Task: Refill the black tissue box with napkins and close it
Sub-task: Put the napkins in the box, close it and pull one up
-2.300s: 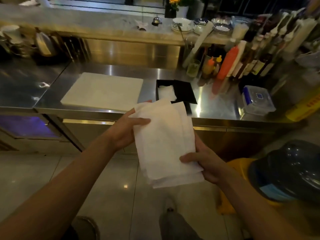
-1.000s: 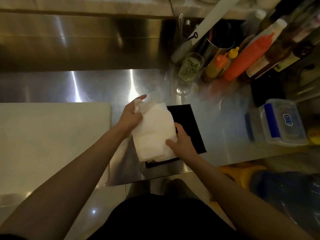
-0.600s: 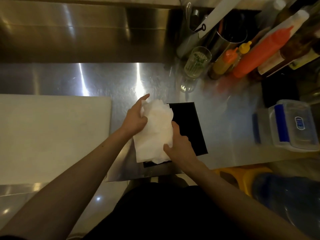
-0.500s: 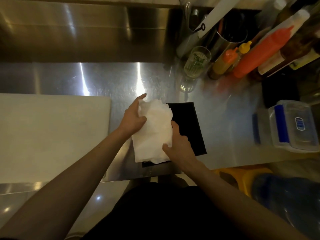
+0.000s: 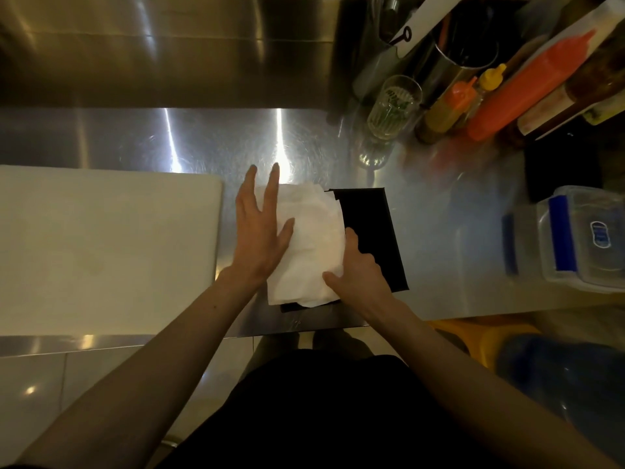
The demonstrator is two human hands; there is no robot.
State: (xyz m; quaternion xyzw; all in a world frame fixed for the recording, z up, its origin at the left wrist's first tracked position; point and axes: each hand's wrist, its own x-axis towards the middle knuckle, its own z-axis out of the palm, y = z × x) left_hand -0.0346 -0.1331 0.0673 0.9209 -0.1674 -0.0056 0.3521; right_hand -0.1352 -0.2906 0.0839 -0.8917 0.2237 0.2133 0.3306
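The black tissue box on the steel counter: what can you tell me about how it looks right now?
The black tissue box lies open on the steel counter, matte and dark, its flat lid panel showing to the right. A rumpled stack of white napkins covers its left part, overhanging the near edge. The left hand presses flat on the napkins, fingers spread; the right hand grips their right edge, resting on the lid.

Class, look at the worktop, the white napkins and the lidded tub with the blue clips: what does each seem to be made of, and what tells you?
Silver worktop: brushed stainless steel, judging by streaked glare. White napkins: soft matt paper, creased and crumpled. Clear lidded tub with blue clips: probably glossy see-through plastic.
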